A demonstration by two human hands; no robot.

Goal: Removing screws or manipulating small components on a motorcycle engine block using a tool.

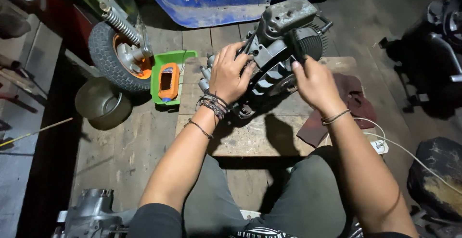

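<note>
Small engine [284, 41], dark and greasy, sits tilted on a low wooden surface [250, 137] between the person's knees, finned side toward the far right. Probably set there to bring it within easy reach of both arms while seated.

Left hand [230, 77] rests on the engine's near left side, fingers [245, 72] spread and curled over the casing; looks like a steadying hold so the block does not rock. Right hand [315, 84] is at the right side, just below the round finned part; its fingers [297, 67] are drawn together, pinching or pressing something small on the engine. What exactly, cannot tell — hidden by the hand.

Dark red rag [349, 106] lies on the surface under the right wrist. White cable [399, 144] trails off to the right. Left of the surface: green tray [161, 81] holding an orange-and-blue container [169, 81], a small tyre [113, 57] with orange hub, a round metal bowl [102, 103] on the floor planks. Blue body panel [231, 0] beyond.
</note>
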